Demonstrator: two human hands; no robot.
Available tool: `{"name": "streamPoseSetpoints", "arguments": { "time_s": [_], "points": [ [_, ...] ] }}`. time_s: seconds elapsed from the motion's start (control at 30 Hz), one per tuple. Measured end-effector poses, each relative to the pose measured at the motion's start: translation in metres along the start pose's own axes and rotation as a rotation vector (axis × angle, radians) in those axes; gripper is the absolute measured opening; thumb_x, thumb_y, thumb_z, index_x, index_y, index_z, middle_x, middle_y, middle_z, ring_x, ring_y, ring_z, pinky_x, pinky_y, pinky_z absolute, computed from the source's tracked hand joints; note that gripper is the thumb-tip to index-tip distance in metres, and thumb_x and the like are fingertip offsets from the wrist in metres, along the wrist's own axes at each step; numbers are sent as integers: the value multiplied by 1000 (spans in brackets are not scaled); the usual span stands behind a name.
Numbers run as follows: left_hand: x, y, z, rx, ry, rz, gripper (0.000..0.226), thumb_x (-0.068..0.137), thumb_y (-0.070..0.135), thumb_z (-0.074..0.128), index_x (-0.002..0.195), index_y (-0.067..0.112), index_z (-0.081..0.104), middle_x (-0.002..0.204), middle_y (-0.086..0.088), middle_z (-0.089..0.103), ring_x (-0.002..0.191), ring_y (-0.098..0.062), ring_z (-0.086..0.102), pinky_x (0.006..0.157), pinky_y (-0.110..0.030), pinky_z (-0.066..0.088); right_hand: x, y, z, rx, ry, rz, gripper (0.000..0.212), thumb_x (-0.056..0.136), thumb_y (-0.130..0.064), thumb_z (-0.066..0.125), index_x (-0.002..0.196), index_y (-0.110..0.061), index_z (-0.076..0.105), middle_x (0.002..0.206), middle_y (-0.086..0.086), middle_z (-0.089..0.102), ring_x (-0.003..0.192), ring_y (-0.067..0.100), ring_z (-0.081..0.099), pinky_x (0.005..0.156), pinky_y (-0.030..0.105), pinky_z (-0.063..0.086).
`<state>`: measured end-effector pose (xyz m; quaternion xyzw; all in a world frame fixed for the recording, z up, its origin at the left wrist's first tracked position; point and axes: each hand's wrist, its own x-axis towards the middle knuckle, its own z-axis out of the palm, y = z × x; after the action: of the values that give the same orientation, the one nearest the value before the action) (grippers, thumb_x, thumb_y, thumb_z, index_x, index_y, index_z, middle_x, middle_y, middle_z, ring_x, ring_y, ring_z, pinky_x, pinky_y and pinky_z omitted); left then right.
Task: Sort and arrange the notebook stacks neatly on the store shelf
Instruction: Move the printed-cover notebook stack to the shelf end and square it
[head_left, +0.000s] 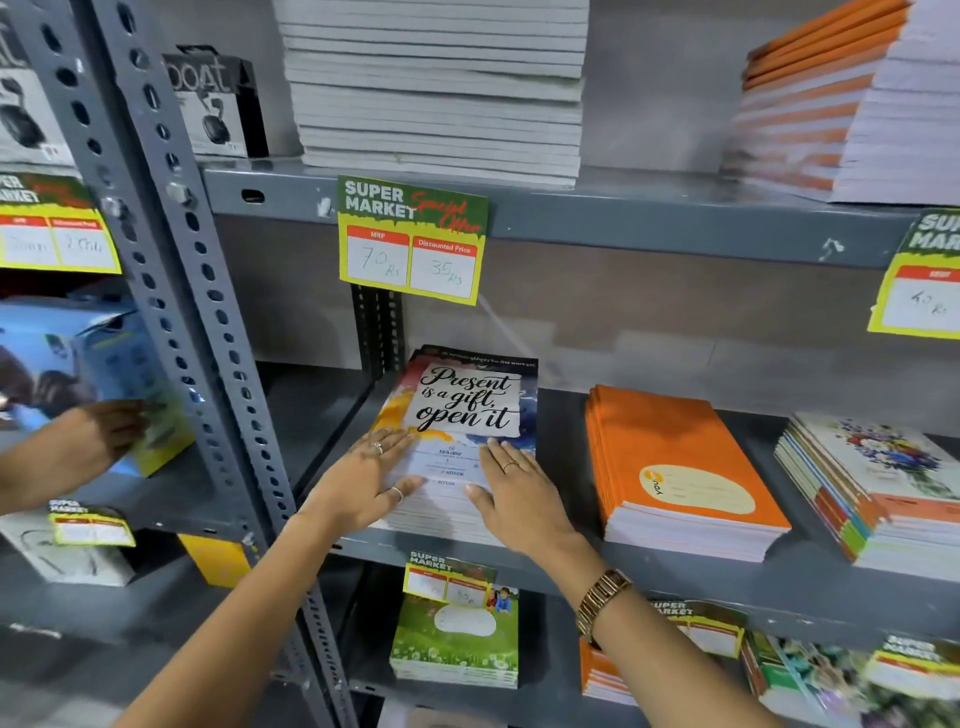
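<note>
A stack of notebooks with a "Present is a gift, open it" cover (470, 400) lies at the left end of the middle shelf (810, 582). My left hand (363, 480) rests flat on the stack's near left corner, fingers spread. On the near right part of the same cover my right hand (519, 491) lies flat, a gold watch on its wrist. Neither hand grips anything. An orange notebook stack (675, 467) sits to the right, then a floral-cover stack (883, 488).
Tall white stack (436, 88) and orange-spined stack (841, 104) fill the upper shelf. Price tags (413, 241) hang from shelf edges. Green-cover notebooks (457, 644) sit below. A slotted upright (208, 322) borders the left. Another person's hand (98, 436) reaches into the neighbouring bay.
</note>
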<state>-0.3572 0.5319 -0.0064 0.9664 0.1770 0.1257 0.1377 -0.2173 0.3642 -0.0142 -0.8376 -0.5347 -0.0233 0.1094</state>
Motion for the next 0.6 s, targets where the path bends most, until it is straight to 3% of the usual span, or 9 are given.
{"name": "streamPoseSetpoints", "arguments": {
  "time_s": [0.17, 0.43, 0.6],
  "points": [
    [-11, -4, 1, -31, 15, 5, 61, 92, 39, 45, 144, 17, 22, 154, -4, 24, 144, -18, 12, 119, -32, 12, -3, 5, 3, 10, 6, -21, 55, 102, -37, 26, 149, -11, 15, 159, 6, 14, 147, 18, 10, 120, 31, 4],
    [-17, 2, 9, -88, 169, -28, 48, 93, 25, 48, 138, 12, 36, 149, -6, 36, 141, -20, 23, 114, -30, 21, -5, 5, 7, -1, 24, -39, 53, 102, -36, 26, 149, -12, 16, 158, 5, 18, 147, 18, 13, 121, 32, 7],
    [-16, 2, 8, -142, 180, -45, 47, 91, 20, 53, 136, 11, 40, 147, -6, 39, 140, -20, 26, 113, -31, 25, -5, 4, 9, -22, 21, -32, 53, 102, -34, 26, 149, -11, 15, 159, 6, 17, 147, 19, 12, 121, 32, 7]
  ]
}}
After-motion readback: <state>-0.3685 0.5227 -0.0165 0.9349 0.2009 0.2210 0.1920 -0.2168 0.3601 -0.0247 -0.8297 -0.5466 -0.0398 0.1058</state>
